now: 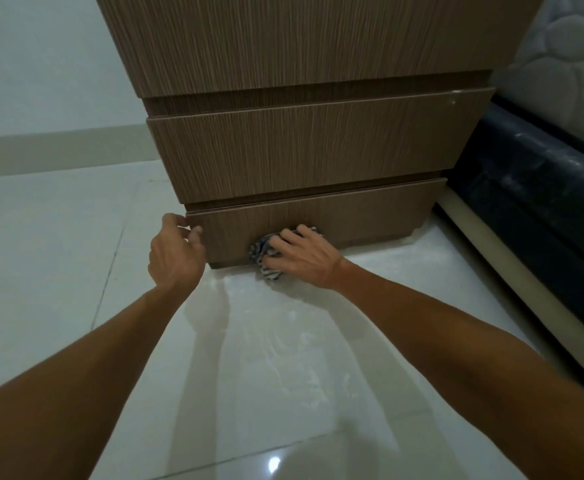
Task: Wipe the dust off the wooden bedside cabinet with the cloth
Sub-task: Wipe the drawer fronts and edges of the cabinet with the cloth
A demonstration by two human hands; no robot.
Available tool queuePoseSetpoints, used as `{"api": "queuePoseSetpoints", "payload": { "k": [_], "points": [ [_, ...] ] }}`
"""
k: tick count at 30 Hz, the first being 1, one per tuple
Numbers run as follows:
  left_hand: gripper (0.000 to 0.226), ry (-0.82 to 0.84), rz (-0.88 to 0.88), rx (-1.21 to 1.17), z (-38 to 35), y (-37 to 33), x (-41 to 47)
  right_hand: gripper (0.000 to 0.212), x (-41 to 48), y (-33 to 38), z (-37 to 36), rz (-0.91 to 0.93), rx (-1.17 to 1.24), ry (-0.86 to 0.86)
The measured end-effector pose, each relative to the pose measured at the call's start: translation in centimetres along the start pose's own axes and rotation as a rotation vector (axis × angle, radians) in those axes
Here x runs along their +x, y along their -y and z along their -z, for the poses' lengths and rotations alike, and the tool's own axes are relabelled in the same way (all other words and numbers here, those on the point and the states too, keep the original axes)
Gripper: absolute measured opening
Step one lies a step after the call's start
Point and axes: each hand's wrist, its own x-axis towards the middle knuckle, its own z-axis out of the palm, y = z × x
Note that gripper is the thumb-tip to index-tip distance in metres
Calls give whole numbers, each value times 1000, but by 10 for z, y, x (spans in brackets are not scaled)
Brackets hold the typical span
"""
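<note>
The wooden bedside cabinet [304,150] fills the upper middle of the head view, with two drawer fronts below its top block. My right hand [301,254] presses a crumpled grey striped cloth [264,252] against the bottom edge of the lowest drawer front [370,216], close to the floor. Most of the cloth is hidden under my fingers. My left hand [174,252] curls around the left corner of that same drawer front, thumb on the face and fingers behind the side edge.
Glossy pale floor tiles [266,358] spread in front of the cabinet, with dusty smears near its base. A white wall [41,64] with a skirting strip stands at the left. A dark bed base [543,202] and a white quilted mattress [560,39] adjoin the cabinet's right side.
</note>
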Motion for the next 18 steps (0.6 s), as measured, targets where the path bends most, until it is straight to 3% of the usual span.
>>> {"api": "queuePoseSetpoints", "payload": {
  "k": [18],
  "points": [
    [25, -27, 26, 51, -14, 4, -11, 50, -148, -90, -21, -387, -3, 329]
  ]
}}
